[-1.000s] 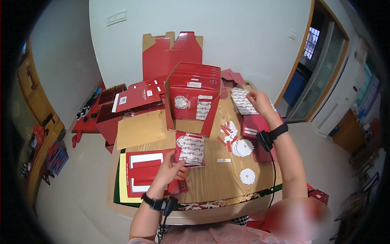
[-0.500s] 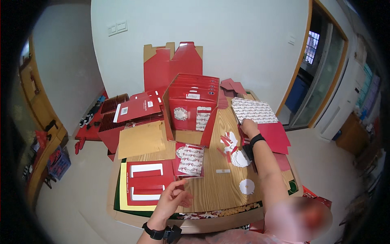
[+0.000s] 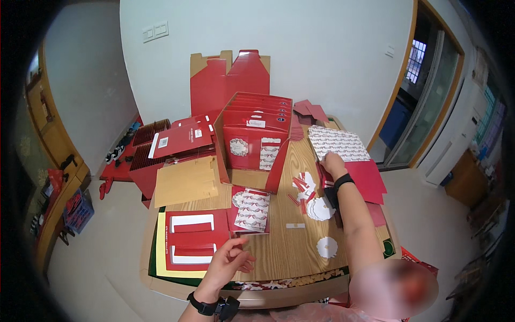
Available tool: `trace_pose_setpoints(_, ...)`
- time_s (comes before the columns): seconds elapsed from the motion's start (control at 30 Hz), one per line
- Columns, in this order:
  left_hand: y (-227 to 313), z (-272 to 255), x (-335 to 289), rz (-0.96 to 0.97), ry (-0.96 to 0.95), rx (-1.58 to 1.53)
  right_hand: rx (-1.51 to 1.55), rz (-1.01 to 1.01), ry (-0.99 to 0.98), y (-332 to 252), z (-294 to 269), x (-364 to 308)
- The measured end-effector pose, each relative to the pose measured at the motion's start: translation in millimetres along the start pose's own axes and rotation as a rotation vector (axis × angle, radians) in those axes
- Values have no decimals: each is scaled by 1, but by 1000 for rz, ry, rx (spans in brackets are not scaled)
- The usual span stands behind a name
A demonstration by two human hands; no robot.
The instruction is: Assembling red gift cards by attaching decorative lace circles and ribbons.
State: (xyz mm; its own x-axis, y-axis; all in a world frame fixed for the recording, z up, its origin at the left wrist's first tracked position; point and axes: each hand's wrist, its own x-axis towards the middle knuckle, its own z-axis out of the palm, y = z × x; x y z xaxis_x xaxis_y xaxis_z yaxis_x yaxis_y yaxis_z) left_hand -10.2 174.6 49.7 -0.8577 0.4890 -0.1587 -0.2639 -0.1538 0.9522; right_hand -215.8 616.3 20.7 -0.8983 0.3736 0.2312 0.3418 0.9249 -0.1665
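My right hand point(image 3: 333, 164) reaches to the right side of the table, its fingers closed at the near left corner of a stack of white cards with a red-and-grey bow pattern point(image 3: 340, 144). How many cards its fingers hold is hidden. Over the near edge hangs my left hand point(image 3: 232, 262), fingers loosely bent and apart, holding nothing. Beside it lies a red folder-like card with two white-edged slots point(image 3: 196, 219) on a yellow sheet point(image 3: 161, 252). Farther up sits a small patterned wallet point(image 3: 252, 211) on red card. White scalloped paper pieces point(image 3: 322, 208) lie left of my right forearm.
An open red carton point(image 3: 252, 145) with upright red folders stands mid-table. Left of it are a tan envelope stack point(image 3: 185, 183) and red packages point(image 3: 182, 140). Red sheets point(image 3: 362, 180) lie at right. One scalloped piece point(image 3: 326, 247) and a small white strip point(image 3: 295, 226) lie nearer.
The view has shifted slightly. My right hand stays at the patterned cards with barely any movement, and my left hand keeps its loose pose.
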Motion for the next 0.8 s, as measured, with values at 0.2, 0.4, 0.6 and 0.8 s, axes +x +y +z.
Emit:
trace_pose_setpoints(0.2,2,1,0,-11,0,13,3,34,47,0,0,1)
trace_pose_setpoints(0.4,1,-1,0,-18,-2,7,50,42,-82,2,-5,4)
trace_pose_setpoints(0.6,4,-1,-2,-19,7,24,-11,-12,304,-8,-20,-2)
trace_pose_setpoints(0.8,4,-2,-3,5,-10,22,70,-76,919,3,-104,1)
